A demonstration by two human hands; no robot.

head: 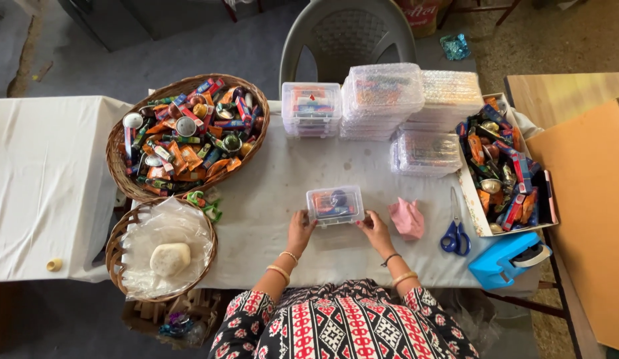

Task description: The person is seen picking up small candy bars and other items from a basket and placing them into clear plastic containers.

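1. The left hand (300, 228) and right hand (376, 229) grip a small clear box (335, 205) by its two short ends, fingers curled on the sides. The box rests on the surface (269, 199) between them, straight ahead of the person, so both hands can steady it evenly.
2. Coloured packets show through the box's walls; the lid looks shut, though I cannot tell for sure.
3. Just right of the right hand lies a crumpled pink cloth (407, 218), within easy reach.
4. Further right lie blue scissors (455, 234), and beyond them a blue tape dispenser (505, 259) at the surface's edge, tools kept on one side.
5. Far right, a cardboard tray (470, 189) holds loose coloured packets and small tins.
6. Ahead of the hands, filled boxes in bubble wrap (382, 93) stand stacked, out of the working space.
7. Left and ahead, a wicker basket (117, 143) is heaped with similar small items.
8. Near left, a second basket (117, 249) lined with plastic holds one pale lump (170, 258).
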